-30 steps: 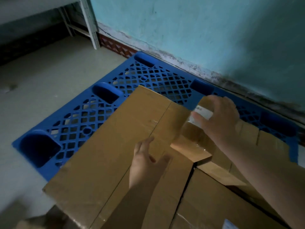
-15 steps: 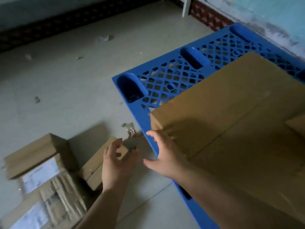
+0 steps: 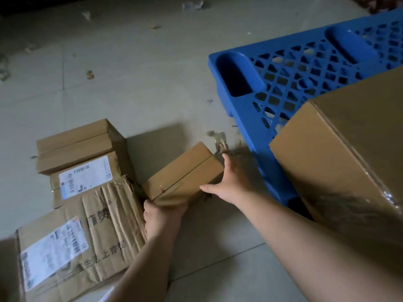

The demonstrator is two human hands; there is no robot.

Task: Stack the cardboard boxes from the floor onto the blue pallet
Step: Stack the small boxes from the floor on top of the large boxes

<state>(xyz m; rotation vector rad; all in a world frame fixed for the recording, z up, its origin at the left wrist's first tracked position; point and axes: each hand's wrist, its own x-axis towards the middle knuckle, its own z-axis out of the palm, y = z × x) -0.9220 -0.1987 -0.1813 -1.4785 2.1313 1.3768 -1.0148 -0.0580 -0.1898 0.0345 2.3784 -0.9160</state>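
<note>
1. small cardboard box (image 3: pixel 185 174): plain brown, taped along its centre seam, set at an angle between the floor pile and the pallet; whether it rests on the floor or is just raised cannot be told. held at both ends.
2. left hand (image 3: pixel 162 214): at the near-left end of the small cardboard box, fingers wrapped under and around that end; fingertips hidden, so their spread cannot be told.
3. right hand (image 3: pixel 231 182): against the far-right end of the same box, fingers held together along the end face, thumb stuck out toward the near side.
4. blue pallet (image 3: pixel 257 101): lattice-top plastic, with oval recesses at its edge, lying on the floor at upper right.
5. large cardboard box (image 3: pixel 340 149): brown, clear tape on its near corner, sitting on the pallet with one corner overhanging the pallet's near edge.
6. creased box (image 3: pixel 98 232): wrinkled brown carton on the floor at lower left, printed characters on top, white shipping label (image 3: pixel 54 247) near its left end; just beside the small cardboard box.
7. labelled box (image 3: pixel 87 177): behind the creased one, a white label on top.
8. plain box (image 3: pixel 78 144): furthest back in the pile, touching the labelled box.
9. floor (image 3: pixel 130 73): pale tiles, scattered with small scraps of paper and tape.
</note>
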